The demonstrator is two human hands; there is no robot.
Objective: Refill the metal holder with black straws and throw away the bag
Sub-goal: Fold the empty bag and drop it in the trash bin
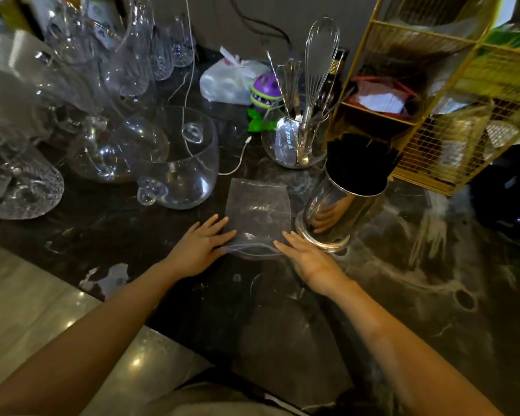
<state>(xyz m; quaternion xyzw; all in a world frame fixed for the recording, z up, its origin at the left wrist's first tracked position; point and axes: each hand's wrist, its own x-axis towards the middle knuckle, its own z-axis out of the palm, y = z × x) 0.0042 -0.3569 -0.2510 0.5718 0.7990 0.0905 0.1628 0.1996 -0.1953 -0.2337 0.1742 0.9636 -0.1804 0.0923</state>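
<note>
A clear, empty plastic bag [257,213] lies flat on the dark marble counter [282,319]. My left hand [200,246] rests with its fingers spread on the bag's near left corner. My right hand [305,256] lies flat at the near right corner, fingertips on the bag's edge. Just right of the bag stands the shiny metal holder [333,211], packed with black straws [357,165] that stick out of its top. My right hand is reflected in the holder's side.
Several clear glass bowls and jugs [177,163] crowd the left and back of the counter. A glass with whisks [297,139] and a purple toy [264,91] stand behind the bag. A gold wire rack [433,109] rises at the right. A white cable [237,163] trails nearby.
</note>
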